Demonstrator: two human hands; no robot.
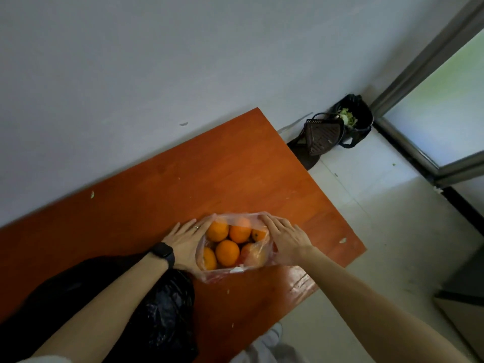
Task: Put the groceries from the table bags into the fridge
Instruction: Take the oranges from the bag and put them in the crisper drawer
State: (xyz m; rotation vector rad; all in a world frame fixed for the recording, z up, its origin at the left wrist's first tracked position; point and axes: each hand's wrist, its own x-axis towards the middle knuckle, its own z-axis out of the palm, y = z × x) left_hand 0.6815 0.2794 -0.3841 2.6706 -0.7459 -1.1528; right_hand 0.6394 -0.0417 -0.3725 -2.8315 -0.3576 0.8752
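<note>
table (235, 174), left hand (184, 241) and right hand (286, 238) straight-fingered against plastic bag (222, 275) (oranges (227, 252) inside)

Both arms bare, reaching forward from the lower edge of view. Left forearm (104, 297) comes in from lower left, angled up and right; dark band (163, 254) on the wrist, ring (196, 227) on one finger. Left grip (183, 239): back of hand up, fingers (180, 229) straight, close together, pointing forward and right; thumb not visible. Right forearm (379, 299) enters from lower right, angled up and left. Right grip (286, 238): back up, fingers (272, 223) extended, slightly spread, pointing forward and left. Grips level, near each other, not touching.
</note>
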